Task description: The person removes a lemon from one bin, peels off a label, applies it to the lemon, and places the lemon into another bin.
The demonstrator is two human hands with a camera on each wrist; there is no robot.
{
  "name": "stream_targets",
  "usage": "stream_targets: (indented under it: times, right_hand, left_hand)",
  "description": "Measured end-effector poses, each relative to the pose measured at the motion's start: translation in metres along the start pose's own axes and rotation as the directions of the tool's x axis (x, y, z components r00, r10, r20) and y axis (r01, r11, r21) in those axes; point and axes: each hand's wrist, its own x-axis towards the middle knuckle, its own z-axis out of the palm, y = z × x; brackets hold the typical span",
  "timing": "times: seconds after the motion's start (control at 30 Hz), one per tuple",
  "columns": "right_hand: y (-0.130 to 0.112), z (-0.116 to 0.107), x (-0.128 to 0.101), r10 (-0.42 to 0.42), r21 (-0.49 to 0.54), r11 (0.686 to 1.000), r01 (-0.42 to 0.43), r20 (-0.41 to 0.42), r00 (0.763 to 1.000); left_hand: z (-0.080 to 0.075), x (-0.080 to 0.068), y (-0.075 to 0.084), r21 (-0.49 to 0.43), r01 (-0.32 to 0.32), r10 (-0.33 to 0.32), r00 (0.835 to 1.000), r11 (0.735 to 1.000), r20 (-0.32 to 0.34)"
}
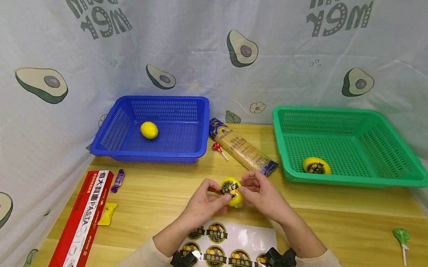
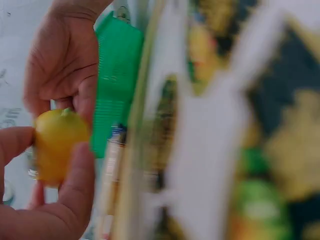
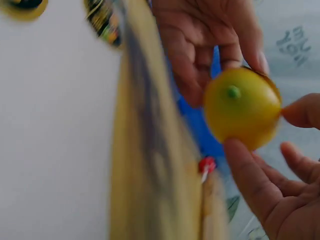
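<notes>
Both hands gripped lemon, sticker half pressed on | labelled lemon lay in green basket, 2 o'clock | bare lemon waited in blue basket, 10 o'clock

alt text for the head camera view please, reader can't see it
Two hands, left hand and right hand, hold a yellow lemon bearing a round sticker over a wooden table, above a sticker sheet. Behind, a blue basket holds a plain lemon and a green basket holds a stickered lemon.
</notes>
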Motion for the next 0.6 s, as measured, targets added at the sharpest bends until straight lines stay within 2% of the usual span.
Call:
stream_targets:
  times: [0.13,0.2,0.27,0.43,0.6]
  right_hand:
    - [-0.019,0.008,-0.012,-0.182,-0.006,0.983,0.183,-0.101,0.978]
    - [-0.026,0.012,-0.017,-0.217,0.010,0.975,0.220,-0.111,0.970]
    - [-0.031,0.017,-0.021,-0.208,-0.011,0.978,0.209,-0.115,0.971]
    - [-0.035,0.023,-0.024,-0.139,-0.070,0.989,0.130,-0.148,0.979]
    - [-0.029,0.027,-0.023,-0.221,-0.080,0.975,0.209,-0.183,0.958]
  left_hand:
    - [-0.002,-0.011,0.023,-0.066,-0.140,0.138,0.990,0.988,-0.042]
    - [-0.001,-0.017,0.032,-0.084,-0.196,0.194,0.980,0.977,-0.034]
    - [0.000,-0.022,0.038,-0.086,-0.234,0.234,0.972,0.968,-0.008]
    - [0.003,-0.026,0.042,-0.072,-0.247,0.251,0.967,0.966,0.046]
    - [0.001,-0.022,0.040,-0.059,-0.212,0.215,0.975,0.975,0.049]
